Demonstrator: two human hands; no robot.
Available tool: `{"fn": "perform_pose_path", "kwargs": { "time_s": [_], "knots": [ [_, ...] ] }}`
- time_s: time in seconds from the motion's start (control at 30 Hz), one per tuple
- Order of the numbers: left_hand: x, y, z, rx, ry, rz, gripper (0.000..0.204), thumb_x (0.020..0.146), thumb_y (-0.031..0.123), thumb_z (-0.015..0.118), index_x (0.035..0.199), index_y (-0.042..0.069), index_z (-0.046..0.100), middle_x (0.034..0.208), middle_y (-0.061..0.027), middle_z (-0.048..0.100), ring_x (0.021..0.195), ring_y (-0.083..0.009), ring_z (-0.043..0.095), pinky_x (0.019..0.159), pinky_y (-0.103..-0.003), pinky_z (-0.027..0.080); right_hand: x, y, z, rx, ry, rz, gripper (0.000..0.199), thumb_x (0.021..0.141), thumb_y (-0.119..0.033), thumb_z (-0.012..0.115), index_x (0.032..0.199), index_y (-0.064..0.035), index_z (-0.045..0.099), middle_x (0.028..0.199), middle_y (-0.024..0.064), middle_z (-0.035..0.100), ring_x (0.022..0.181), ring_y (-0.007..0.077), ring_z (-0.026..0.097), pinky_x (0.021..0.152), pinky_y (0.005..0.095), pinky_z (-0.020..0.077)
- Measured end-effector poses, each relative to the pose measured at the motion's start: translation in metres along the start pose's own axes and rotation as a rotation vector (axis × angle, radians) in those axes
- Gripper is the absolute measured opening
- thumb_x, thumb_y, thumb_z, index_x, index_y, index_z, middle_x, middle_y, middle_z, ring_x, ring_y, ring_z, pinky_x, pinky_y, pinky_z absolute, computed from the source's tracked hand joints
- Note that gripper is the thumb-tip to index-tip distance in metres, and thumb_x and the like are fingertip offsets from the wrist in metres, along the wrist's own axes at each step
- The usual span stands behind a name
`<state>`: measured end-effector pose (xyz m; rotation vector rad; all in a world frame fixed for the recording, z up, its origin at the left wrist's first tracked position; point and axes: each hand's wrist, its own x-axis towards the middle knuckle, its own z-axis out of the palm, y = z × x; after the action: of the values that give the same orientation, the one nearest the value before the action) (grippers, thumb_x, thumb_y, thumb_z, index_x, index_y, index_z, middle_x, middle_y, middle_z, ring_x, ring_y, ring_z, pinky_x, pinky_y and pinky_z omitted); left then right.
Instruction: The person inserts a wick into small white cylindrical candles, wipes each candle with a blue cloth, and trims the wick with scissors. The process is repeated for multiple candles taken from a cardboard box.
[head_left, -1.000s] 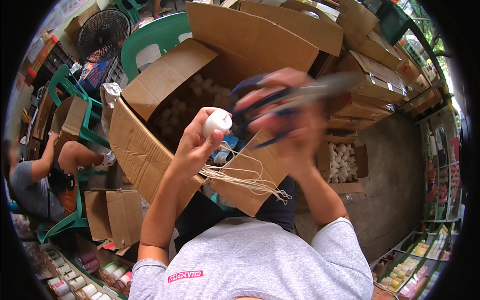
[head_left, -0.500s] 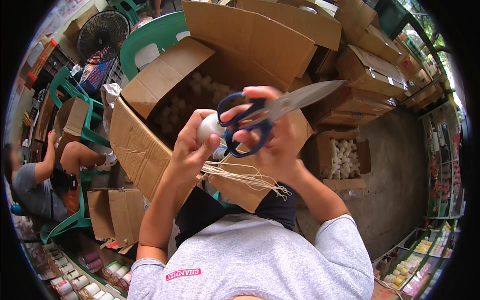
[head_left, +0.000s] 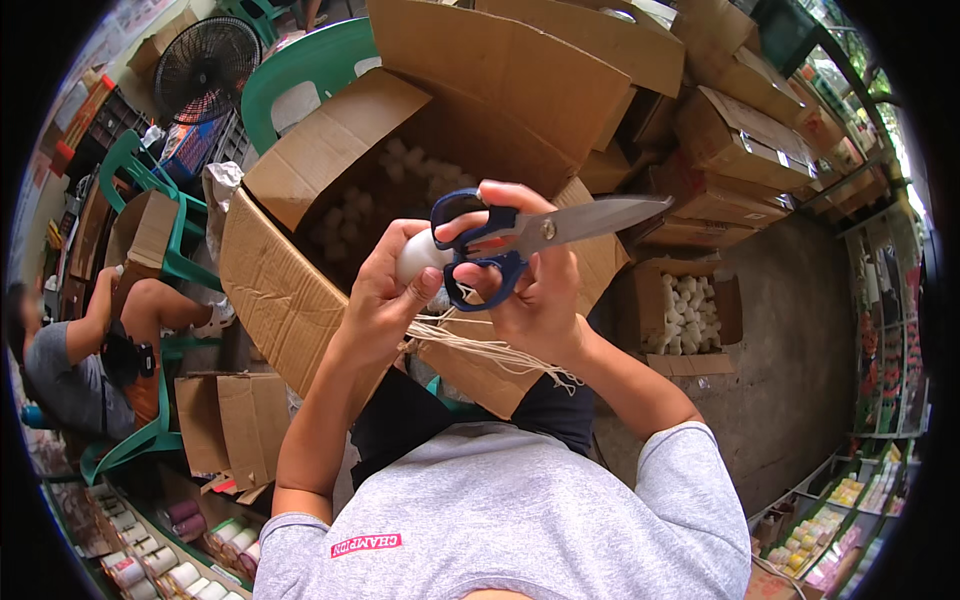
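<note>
Over the open carton, left hand grips a white piece, right hand scissors

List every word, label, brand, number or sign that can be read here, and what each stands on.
Grey short-sleeved cotton-like shirt: one legible word in pale letters on a small red rectangular label; I won't copy it out.
Stacked brown cardboard boxes: small printed marks, too small to read.
White cylinders with coloured labels, lower left: too small to read.
Navy-handled metal scissors: no lettering I can make out.
</note>
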<state>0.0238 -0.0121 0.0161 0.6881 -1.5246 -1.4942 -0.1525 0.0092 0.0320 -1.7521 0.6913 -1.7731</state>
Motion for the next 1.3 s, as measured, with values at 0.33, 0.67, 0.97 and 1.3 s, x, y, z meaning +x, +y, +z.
{"fn": "perform_pose_path", "kwargs": {
  "time_s": [0.33,0.67,0.97,1.3],
  "knots": [
    [0.034,0.006,-0.032,-0.637,0.243,0.091,0.069,0.092,0.05,0.056,0.145,0.013,0.03,0.148,-0.018,0.037,0.132,-0.0295,0.046,0.105,-0.047,0.041,-0.028,-0.023,0.01,0.923,-0.329,1.068,0.048,0.096,-0.035,0.062,0.128,-0.0037,0.046,0.086,0.0007,0.054,0.078,0.0074,0.057,0.066,0.0248,0.0529],
    [0.016,0.008,-0.01,-0.5,0.21,0.035,0.074,0.088,0.058,0.056,0.146,0.021,0.026,0.125,-0.0111,0.049,0.095,-0.0174,0.057,0.079,-0.031,0.052,-0.016,-0.013,0.027,0.784,-0.123,0.995,0.051,0.094,-0.052,0.056,0.114,-0.0043,0.053,0.073,-0.0013,0.053,0.059,0.0049,0.053,0.051,0.0201,0.0487],
    [0.017,-0.005,-0.005,-0.494,0.319,-0.139,0.07,0.09,0.059,0.053,0.138,0.01,0.042,0.086,0.0026,0.042,0.064,-0.0058,0.038,0.056,-0.022,0.033,0.052,0.064,-0.02,-0.65,-0.429,0.702,0.044,0.084,-0.037,0.073,0.104,0.001,0.063,0.086,0.0166,0.069,0.074,0.0252,0.068,0.067,0.0371,0.057],
    [0.019,-0.031,0.006,0.007,0.16,-0.44,0.049,0.103,0.046,0.042,0.118,0.005,0.063,0.072,0.0046,0.048,0.055,-0.0013,0.034,0.048,-0.019,0.025,-0.015,0.024,-0.017,-0.134,-0.216,0.372,0.038,0.088,-0.018,0.071,0.123,-0.0103,0.058,0.106,0.0078,0.061,0.093,0.0185,0.063,0.07,0.029,0.0537]
  ]
}}
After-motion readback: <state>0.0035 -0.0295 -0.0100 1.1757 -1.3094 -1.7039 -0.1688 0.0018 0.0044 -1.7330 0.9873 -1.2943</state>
